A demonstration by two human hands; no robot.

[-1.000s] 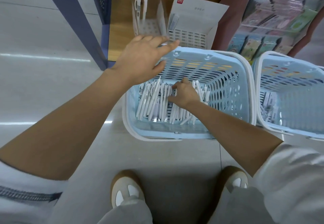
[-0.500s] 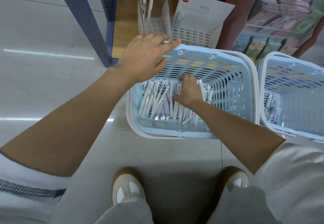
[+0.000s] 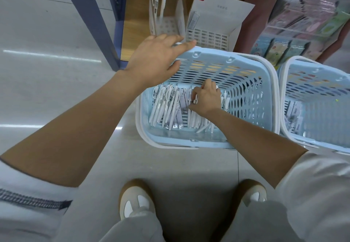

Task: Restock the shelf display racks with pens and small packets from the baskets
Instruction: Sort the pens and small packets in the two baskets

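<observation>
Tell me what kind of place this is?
Probably a stationery shop: a blue basket full of white pens, a cardboard pen display box on the wooden shelf, and racks of colourful packets nearby.

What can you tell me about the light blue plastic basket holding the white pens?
The light blue plastic basket stands on the grey floor, its slotted walls topped by a white rim. Heaped white pens lie on its bottom, where the right hand grips some. The open left hand hovers over its far left corner.

Basket [image 3: 180, 139] open above, walled all round.
</observation>
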